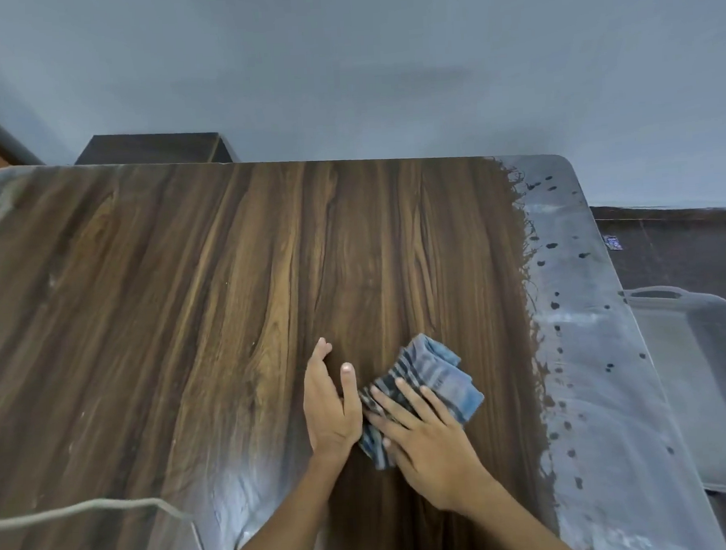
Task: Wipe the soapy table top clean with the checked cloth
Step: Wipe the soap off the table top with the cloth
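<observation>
**Wiping toward the soapy right edge**

Cloth (426, 393) sits folded in the lower centre of the frame, on the table (186, 305). My right hand (429, 443) lies flat on its near half, fingers straight and spread, pressing down, not gripping. My left hand (330, 407) rests flat on bare wood just left of the cloth, fingers straight, thumb touching its edge.

Centre of the top looks dark and clean. A pale soap band (584, 347) runs down the right side of the frame, top to bottom, dotted with dark spots. A thinner film shows at the upper left corner and along the lower left. A grey tray (695, 383) sits beyond the right edge, lower down.

How I judge the stroke should go:
- Keep the palm weight even so the fold stays flat.
- Push right, into the band, in long overlapping passes.
- Carry the suds off the edge instead of dragging them back over clean wood.
- Turn the fold once it is loaded.
- Left film comes last.
</observation>
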Demonstrator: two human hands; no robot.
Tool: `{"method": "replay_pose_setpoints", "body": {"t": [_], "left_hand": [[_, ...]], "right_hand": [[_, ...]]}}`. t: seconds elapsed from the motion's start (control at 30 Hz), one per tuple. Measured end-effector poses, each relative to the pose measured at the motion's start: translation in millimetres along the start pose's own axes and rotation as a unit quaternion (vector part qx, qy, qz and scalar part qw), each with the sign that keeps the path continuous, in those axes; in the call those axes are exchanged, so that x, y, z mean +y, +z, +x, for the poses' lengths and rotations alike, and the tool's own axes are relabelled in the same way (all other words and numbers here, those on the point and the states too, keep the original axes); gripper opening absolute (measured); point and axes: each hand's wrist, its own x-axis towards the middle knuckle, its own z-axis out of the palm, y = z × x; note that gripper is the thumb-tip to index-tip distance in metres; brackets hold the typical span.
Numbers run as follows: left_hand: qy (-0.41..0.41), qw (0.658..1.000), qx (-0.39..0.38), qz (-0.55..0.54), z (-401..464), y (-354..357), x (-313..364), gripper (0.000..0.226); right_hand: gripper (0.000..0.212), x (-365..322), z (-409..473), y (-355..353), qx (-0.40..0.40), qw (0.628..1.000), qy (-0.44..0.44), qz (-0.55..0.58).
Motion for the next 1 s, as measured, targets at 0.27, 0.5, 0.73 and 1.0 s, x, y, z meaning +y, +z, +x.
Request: {"method": "replay_pose_setpoints", "body": {"t": [0.27,0.5,0.73,1.0], "left_hand": [[-0.017,0.999,-0.02,-0.026,-8,-14,2,0.06],[0.002,0.999,-0.034,-0.028,-26,-28,-15,0.061],[-0.012,0.998,0.04,-0.04,-34,-36,-20,0.056],[0.0,1.0,0.023,0.021,-45,-43,-23,0.055]], "right_hand": [[0.061,83,29,-35,0.022,0.986,0.144,-0.077],[0.066,75,164,-39,0.091,0.963,0.255,0.005],[0.065,-13,156,-14,0.07,0.994,0.079,-0.001],[0.055,-51,20,27,0.061,0.998,0.005,0.003]]}}
